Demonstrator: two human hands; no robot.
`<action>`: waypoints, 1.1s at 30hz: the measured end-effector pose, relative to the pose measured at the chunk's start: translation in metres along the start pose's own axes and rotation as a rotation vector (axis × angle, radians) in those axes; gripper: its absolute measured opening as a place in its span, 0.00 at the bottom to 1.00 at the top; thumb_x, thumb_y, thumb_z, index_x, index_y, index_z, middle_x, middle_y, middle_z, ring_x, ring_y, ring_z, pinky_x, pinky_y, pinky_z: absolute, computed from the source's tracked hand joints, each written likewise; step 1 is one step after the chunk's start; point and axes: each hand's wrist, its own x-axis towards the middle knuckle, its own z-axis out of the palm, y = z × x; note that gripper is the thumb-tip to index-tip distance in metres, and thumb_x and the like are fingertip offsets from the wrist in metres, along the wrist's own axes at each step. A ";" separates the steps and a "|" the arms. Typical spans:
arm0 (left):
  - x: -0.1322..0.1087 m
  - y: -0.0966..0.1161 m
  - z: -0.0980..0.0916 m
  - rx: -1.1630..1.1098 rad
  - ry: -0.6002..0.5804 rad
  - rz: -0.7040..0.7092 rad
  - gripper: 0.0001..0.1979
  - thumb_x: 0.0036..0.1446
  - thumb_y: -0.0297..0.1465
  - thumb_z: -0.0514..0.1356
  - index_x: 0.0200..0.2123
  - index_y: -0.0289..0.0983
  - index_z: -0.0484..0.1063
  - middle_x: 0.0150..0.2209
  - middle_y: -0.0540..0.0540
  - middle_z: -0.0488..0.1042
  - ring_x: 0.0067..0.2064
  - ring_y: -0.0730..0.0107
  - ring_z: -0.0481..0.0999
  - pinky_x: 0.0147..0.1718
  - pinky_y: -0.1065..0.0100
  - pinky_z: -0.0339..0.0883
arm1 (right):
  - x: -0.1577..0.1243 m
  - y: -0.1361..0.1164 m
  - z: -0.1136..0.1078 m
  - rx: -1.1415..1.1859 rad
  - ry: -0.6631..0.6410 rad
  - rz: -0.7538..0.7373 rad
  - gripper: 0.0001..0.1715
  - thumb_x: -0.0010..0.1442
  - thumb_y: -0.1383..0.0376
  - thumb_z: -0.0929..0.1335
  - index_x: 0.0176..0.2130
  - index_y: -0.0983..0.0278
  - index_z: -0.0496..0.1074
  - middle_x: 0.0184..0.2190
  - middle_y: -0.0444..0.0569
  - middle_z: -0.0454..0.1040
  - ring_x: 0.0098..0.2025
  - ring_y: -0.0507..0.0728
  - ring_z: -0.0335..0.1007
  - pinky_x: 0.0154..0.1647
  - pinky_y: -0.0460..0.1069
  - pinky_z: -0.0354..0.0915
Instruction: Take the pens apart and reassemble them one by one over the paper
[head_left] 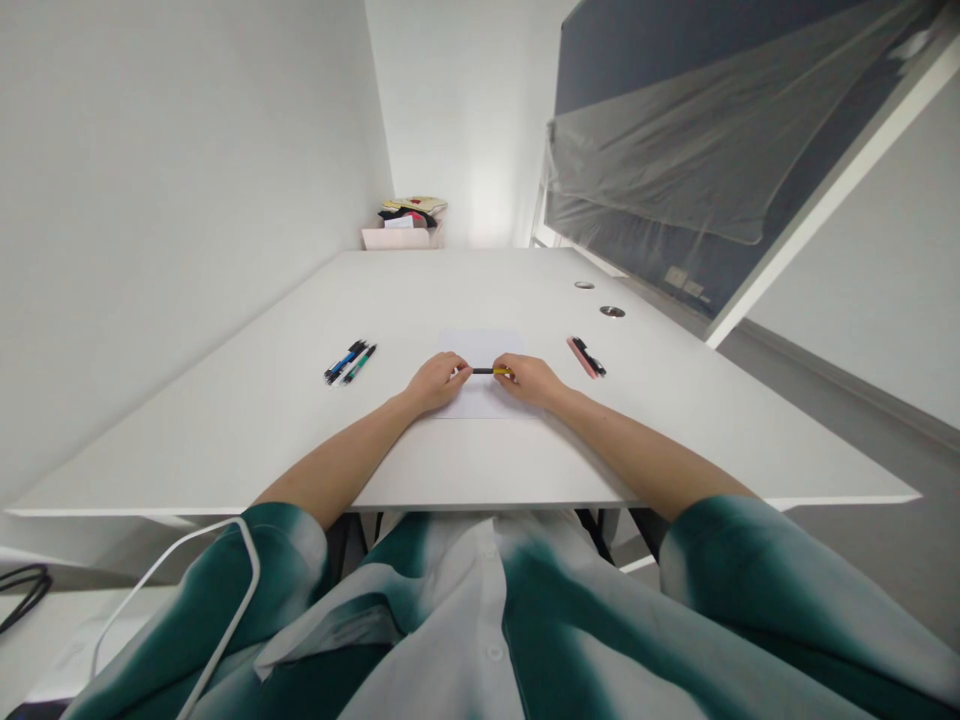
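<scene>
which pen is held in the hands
The black-and-yellow pen, gripped at its ends by the left hand and right hand; the other pens lie on the table, untouched.

Slim pen (pixel 483 371): black toward your left, yellow toward your right.
Pen's pose: crosswise, pinched at the black by your left hand (pixel 437 382), at the yellow by your right hand (pixel 531 380).
White sheet (pixel 480 402): flat beneath your pen, partly covered by your hands.
</scene>
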 end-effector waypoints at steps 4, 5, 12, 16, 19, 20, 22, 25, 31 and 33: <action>-0.003 0.002 0.000 -0.067 0.028 0.037 0.12 0.59 0.31 0.56 0.46 0.36 0.70 0.41 0.43 0.75 0.41 0.63 0.73 0.46 0.60 0.67 | 0.000 0.002 0.002 -0.001 0.022 -0.004 0.11 0.62 0.67 0.65 0.45 0.63 0.73 0.39 0.50 0.79 0.37 0.55 0.73 0.38 0.47 0.61; -0.003 0.002 0.000 -0.067 0.028 0.044 0.11 0.60 0.30 0.56 0.45 0.36 0.71 0.41 0.43 0.75 0.42 0.63 0.73 0.46 0.60 0.67 | 0.000 0.003 0.003 0.000 0.025 -0.007 0.12 0.62 0.66 0.65 0.46 0.63 0.73 0.39 0.50 0.79 0.37 0.56 0.73 0.38 0.47 0.62; -0.001 0.002 -0.001 -0.035 0.013 0.060 0.11 0.62 0.31 0.53 0.41 0.35 0.74 0.38 0.41 0.76 0.41 0.62 0.73 0.46 0.59 0.67 | -0.001 0.005 0.004 -0.021 0.042 -0.077 0.17 0.66 0.63 0.63 0.50 0.64 0.75 0.41 0.53 0.78 0.40 0.56 0.73 0.42 0.48 0.63; 0.000 0.002 -0.002 -0.042 0.012 0.050 0.12 0.62 0.32 0.54 0.41 0.35 0.77 0.37 0.42 0.77 0.41 0.62 0.75 0.46 0.60 0.68 | 0.000 0.005 0.004 -0.044 0.032 -0.084 0.14 0.65 0.64 0.64 0.45 0.63 0.76 0.40 0.52 0.78 0.40 0.56 0.72 0.41 0.48 0.62; 0.000 0.001 -0.001 -0.084 0.029 0.021 0.13 0.61 0.31 0.56 0.43 0.36 0.78 0.37 0.43 0.79 0.39 0.65 0.76 0.45 0.63 0.69 | 0.000 0.004 0.004 -0.037 0.038 -0.067 0.12 0.65 0.65 0.65 0.45 0.63 0.76 0.40 0.51 0.78 0.40 0.56 0.72 0.40 0.48 0.62; 0.000 0.001 -0.001 -0.098 0.036 0.010 0.13 0.61 0.31 0.56 0.45 0.36 0.78 0.37 0.43 0.79 0.39 0.65 0.76 0.45 0.64 0.69 | 0.000 0.004 0.004 -0.033 0.037 -0.062 0.12 0.64 0.65 0.65 0.45 0.63 0.75 0.40 0.51 0.78 0.40 0.56 0.73 0.40 0.48 0.62; 0.000 0.000 0.000 -0.123 0.050 -0.004 0.15 0.61 0.31 0.56 0.47 0.36 0.78 0.37 0.44 0.79 0.38 0.66 0.76 0.43 0.65 0.69 | 0.000 0.003 0.003 -0.024 0.033 -0.054 0.12 0.64 0.66 0.65 0.45 0.63 0.75 0.40 0.51 0.78 0.40 0.56 0.73 0.40 0.48 0.62; 0.000 -0.001 0.000 -0.155 0.065 -0.010 0.15 0.61 0.31 0.56 0.47 0.37 0.78 0.36 0.44 0.79 0.38 0.67 0.76 0.41 0.66 0.70 | -0.001 0.002 0.002 -0.014 0.033 -0.046 0.12 0.63 0.67 0.65 0.46 0.63 0.74 0.40 0.52 0.77 0.40 0.56 0.73 0.40 0.48 0.62; 0.000 0.000 -0.002 -0.201 0.072 -0.080 0.12 0.58 0.33 0.59 0.42 0.37 0.80 0.35 0.45 0.78 0.36 0.67 0.76 0.41 0.66 0.70 | -0.001 0.002 0.002 0.014 0.041 -0.048 0.11 0.63 0.67 0.65 0.45 0.64 0.74 0.40 0.52 0.77 0.40 0.56 0.72 0.41 0.48 0.62; 0.001 0.000 -0.001 -0.212 0.072 -0.094 0.11 0.57 0.34 0.60 0.39 0.37 0.80 0.35 0.46 0.78 0.36 0.67 0.75 0.42 0.65 0.70 | -0.001 0.002 0.002 0.020 0.047 -0.054 0.11 0.63 0.67 0.65 0.45 0.64 0.74 0.40 0.52 0.77 0.40 0.56 0.72 0.42 0.48 0.62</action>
